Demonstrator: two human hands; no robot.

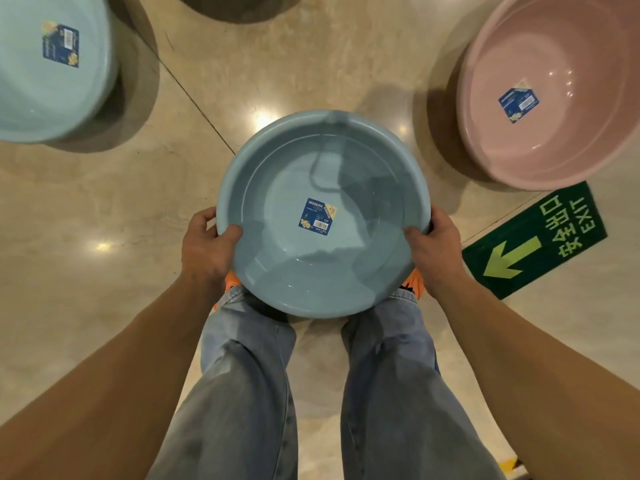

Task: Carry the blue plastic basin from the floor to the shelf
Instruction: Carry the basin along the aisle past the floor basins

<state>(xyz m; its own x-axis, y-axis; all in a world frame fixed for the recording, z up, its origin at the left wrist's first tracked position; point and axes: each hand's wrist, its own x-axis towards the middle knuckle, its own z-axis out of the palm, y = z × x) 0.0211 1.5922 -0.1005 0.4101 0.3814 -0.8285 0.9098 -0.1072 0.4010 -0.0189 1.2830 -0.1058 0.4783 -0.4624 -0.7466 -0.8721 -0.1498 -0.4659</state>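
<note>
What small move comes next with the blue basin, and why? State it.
Probably lift it straight up and level. The left hand and right hand already grip opposite sides of the blue basin's rim, thumbs inside. No shelf is in view, so turning toward it comes afterwards.

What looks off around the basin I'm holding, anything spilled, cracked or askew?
Nothing stands out. The blue basin is level and empty, gripped at its rim by the left hand and right hand. The pink basin sits upright; the floor looks dry.
</note>
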